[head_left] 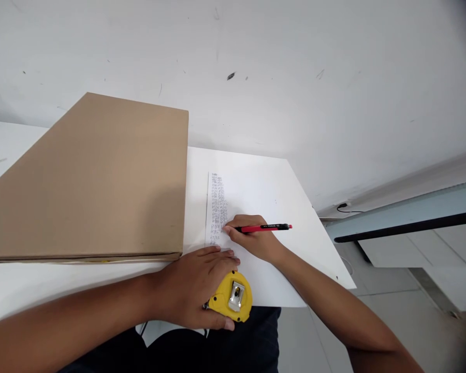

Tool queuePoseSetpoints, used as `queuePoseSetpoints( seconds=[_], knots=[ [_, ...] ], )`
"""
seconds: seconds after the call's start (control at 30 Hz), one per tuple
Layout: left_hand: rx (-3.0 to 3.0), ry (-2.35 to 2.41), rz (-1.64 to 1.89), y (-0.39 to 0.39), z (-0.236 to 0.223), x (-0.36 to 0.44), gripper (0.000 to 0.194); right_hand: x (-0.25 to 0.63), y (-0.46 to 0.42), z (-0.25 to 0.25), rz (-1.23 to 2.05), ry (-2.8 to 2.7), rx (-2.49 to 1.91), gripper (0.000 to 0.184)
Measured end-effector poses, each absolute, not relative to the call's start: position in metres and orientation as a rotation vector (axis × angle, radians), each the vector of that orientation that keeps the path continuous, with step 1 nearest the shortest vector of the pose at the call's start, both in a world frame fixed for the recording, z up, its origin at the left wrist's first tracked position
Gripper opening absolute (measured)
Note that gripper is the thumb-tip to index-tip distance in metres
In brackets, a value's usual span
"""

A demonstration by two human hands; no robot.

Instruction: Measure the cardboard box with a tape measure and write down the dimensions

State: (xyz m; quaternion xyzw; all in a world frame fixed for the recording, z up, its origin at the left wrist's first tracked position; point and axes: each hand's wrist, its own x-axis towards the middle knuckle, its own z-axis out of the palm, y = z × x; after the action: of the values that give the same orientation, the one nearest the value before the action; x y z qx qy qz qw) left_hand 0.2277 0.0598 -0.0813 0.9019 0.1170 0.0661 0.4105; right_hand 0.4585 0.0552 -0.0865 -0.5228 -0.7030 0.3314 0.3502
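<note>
- Right hand (256, 239): closed, gripping red-and-black pen (258, 228) at the handwritten columns; fingers hide the writing tip.
- Left hand (194, 282): gripping yellow tape measure (244, 310) between thumb and fingers, at the table's near edge; upper fingertips over the paper.
- Paper (250, 189): on white table (314, 248), just right of closed cardboard box (120, 171).

My tape measure (226, 305) is bright yellow, with a shiny silver clip (236, 296) and little black dots (216, 298). My click pen (264, 228) is red and black. The paper (252, 191) is white with rows of dark writing (219, 207). From far away, I also see a plain brown cardboard box (112, 176), a white table (310, 246) and a pale grey wall (279, 88) with dark smudges (231, 76).
</note>
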Motion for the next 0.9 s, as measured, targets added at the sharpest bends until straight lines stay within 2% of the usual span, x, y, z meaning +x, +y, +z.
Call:
queuePoseSetpoints(
  seconds=[0.7, 0.9],
  knots=[
    [2.301, 0.297, 0.12, 0.0599, -0.0817, 0.2288, 0.09, 0.4584, 0.0549, -0.0863, 0.787, -1.834, -1.373, 0.029],
    [2.311, 0.264, 0.168, 0.0586, -0.084, 0.2275, 0.086, 0.4609, 0.0545, -0.0865, 0.875, -1.846, -1.37, 0.026]
  ],
)
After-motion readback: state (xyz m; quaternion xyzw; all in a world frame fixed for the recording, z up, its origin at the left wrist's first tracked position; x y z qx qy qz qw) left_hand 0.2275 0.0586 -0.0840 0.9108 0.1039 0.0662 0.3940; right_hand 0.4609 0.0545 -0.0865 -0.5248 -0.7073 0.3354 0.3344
